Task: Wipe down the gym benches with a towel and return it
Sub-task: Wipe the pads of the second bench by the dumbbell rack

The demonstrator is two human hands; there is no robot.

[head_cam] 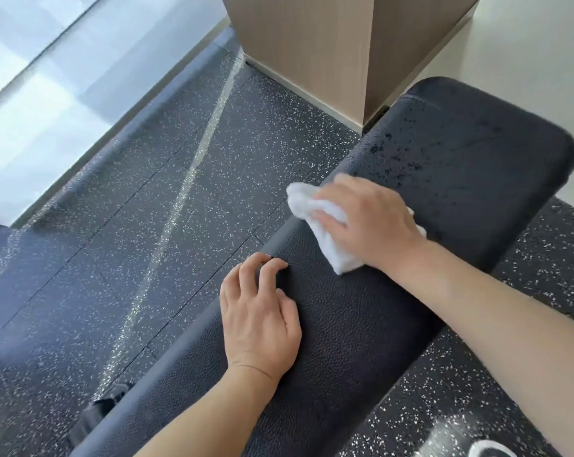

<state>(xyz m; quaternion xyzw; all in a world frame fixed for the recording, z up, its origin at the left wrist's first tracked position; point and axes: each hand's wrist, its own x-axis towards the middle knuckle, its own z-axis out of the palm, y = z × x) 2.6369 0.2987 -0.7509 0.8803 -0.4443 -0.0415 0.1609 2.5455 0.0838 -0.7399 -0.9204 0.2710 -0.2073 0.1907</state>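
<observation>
towel (325, 225): soft, light, bunched; best pinned under flat palm mid-wad.
right hand (366, 222): pressing towel near surface (345, 324) left edge.
left hand (259, 311): empty, fingers curled, bracing.

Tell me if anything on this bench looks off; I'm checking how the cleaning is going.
Yes: the far part of the bench is speckled with dark droplets or wet spots, beyond the towel under the right hand. The near part, where the left hand rests, looks clean and even.
</observation>
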